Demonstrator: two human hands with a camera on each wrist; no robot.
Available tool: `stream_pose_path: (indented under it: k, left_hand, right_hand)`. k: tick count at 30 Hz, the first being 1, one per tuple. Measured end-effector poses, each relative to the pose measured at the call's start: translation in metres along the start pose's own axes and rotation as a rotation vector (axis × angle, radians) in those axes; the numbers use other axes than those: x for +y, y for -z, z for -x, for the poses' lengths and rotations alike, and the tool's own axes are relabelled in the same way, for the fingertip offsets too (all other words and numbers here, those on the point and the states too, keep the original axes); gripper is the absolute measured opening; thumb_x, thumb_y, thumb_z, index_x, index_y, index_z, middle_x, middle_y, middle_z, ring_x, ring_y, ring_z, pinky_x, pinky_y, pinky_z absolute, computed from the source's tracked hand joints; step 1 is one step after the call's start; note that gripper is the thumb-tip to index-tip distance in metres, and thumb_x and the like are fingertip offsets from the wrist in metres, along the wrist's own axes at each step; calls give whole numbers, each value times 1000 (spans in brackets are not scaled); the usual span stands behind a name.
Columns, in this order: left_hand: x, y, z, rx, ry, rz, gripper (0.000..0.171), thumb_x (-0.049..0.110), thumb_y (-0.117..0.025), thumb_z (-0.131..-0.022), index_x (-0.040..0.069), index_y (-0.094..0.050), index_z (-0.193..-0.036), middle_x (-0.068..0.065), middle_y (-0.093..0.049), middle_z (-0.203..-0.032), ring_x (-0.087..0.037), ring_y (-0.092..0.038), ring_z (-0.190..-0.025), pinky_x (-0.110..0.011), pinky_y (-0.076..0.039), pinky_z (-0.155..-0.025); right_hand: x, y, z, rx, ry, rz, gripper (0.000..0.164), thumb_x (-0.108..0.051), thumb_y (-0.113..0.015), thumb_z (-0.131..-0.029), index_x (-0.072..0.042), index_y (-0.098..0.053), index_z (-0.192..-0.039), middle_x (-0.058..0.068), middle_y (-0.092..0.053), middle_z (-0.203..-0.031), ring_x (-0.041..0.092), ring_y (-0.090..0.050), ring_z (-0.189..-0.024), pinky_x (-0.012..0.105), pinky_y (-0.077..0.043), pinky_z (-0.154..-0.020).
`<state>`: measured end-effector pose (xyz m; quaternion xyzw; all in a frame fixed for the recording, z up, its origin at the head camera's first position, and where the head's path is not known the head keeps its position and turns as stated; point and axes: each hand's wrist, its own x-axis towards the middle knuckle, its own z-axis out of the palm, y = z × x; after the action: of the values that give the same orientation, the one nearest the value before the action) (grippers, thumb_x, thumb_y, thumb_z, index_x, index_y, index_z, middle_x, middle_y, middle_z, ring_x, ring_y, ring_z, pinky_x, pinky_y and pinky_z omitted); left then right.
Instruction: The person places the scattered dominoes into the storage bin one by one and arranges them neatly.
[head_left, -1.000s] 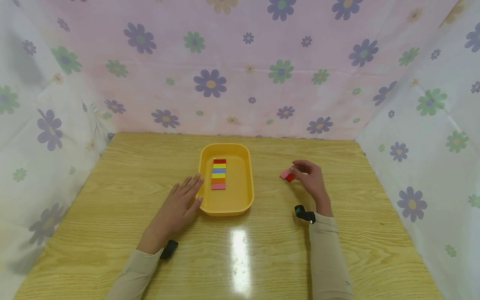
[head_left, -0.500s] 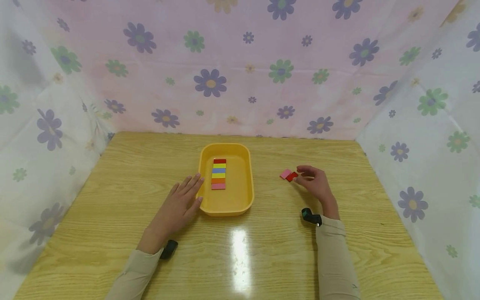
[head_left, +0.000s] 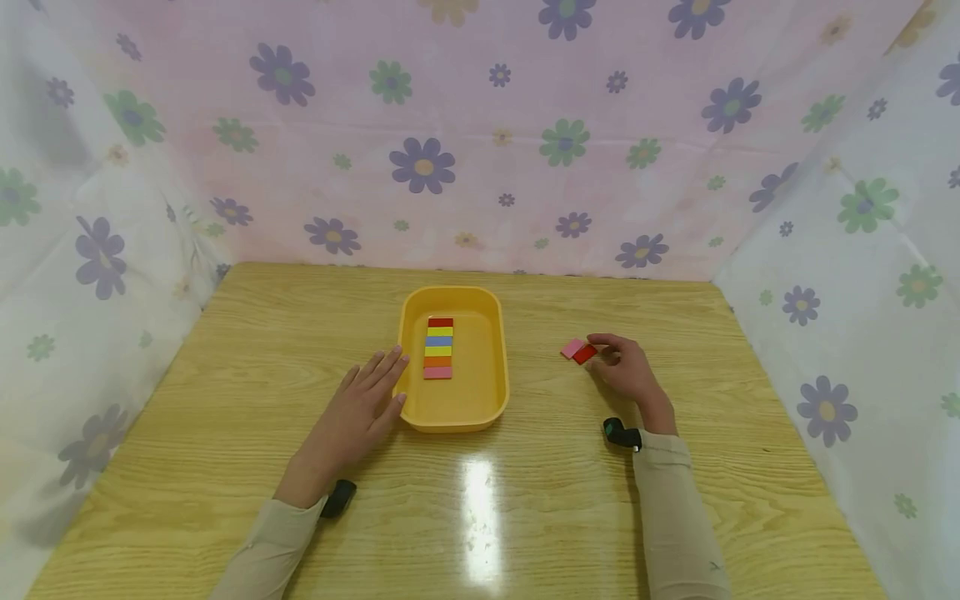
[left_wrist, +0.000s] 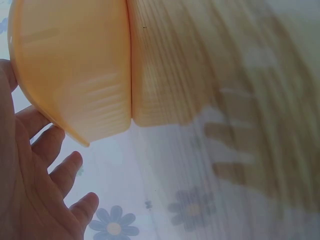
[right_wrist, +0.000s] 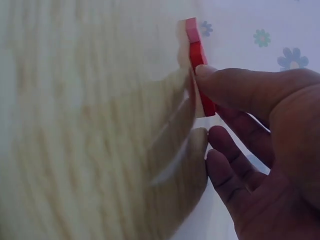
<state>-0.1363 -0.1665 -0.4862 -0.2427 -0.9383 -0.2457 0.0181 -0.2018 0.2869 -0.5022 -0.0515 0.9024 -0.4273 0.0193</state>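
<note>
My left hand [head_left: 352, 421] lies with straight fingers against the left rim of a yellow plastic tray [head_left: 487, 400]; the left wrist view shows fingertips touching the tray's edge [left_wrist: 70, 131]. Inside the tray, flat rectangular tiles make one column: red [head_left: 441, 322], yellow, blue [head_left: 438, 342], yellow, orange [head_left: 438, 362] and pink [head_left: 438, 373]. To the tray's right, a pink tile [head_left: 572, 348] and a red tile [head_left: 584, 354] lie edge to edge on the table. Thumb and index finger of my right hand [head_left: 630, 371] pinch the red tile [right_wrist: 198, 56], which appears to rest on the tabletop.
A wood-grain table [head_left: 540, 517] bears everything. Behind it hangs a flower-patterned curtain [head_left: 465, 233], with more cloth along both sides. Each wrist carries a small black camera, such as the right one [head_left: 621, 433].
My right hand drew back rightward, uncovering more of the red tile, then shifted slightly left onto it again. The left hand and the tray stayed in place.
</note>
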Motion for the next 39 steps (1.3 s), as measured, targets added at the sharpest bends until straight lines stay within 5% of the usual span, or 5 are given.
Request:
stream_pose_path:
  k: [17,39]
  left_hand:
    - [1,2,1,2,-4,13,60,34,-47,-108,12,-30,-161,-7,-24,-169,-37,-21,-155,-65,-16,-122]
    - [3,4,1,1,7,16,60,34,-48,-108,13,-29,-162,-6,-24,-169,-35,-21,-155,-64,-16,-122]
  right_hand:
    - [-3,2,-1,-66,11,88,29,-6,-74,-92,5,-69,-119,25,-68,-116,34,-62,-98,43,-51,-88]
    - [-4,1,-2,-123,80,130,24,-2,-71,-93,9,-68,-114,27,-66,-111,36,-63,-97,47,-52,-87]
